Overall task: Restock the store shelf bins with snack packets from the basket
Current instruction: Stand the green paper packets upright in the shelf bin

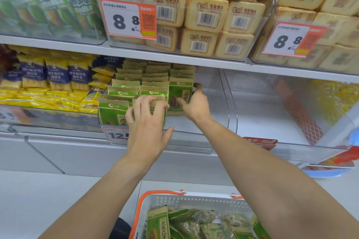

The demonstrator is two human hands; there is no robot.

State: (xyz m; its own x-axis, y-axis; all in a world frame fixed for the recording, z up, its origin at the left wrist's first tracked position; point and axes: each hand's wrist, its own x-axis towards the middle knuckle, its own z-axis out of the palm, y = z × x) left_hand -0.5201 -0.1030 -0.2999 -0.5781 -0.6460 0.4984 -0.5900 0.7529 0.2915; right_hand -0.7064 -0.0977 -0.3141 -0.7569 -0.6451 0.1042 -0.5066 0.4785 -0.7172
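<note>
Two bare hands reach into the clear bin (231, 103) on the lower shelf, the landmark for all that follows. Inside its left part stand rows of green-and-kraft snack packets (124, 87), upright and packed one behind another; its right part shows bare floor. The left hand (148, 120) is at the bin's front, fingers curled over the top edge of the front packet (153, 104) in the middle row, thumb spread out low toward the front lip – it grips that packet's top. The right hand (194, 104) is deeper in the bin, its fingers pressed against the face of the tall packet (179, 95) at the right end of the rows (a thumb tip shows behind that packet's right edge, so the hand appears to clasp it). Below the bin, at the bottom of the view, sits the white basket (194, 200) with orange handles, holding more green packets (186, 223) lying loosely. Left of the bin lie yellow and blue packets (56, 77); above it, on the upper shelf, bins of tan biscuit packs (206, 13) carry a price tag (128, 18) reading 8.8 – another like it hangs further right
</note>
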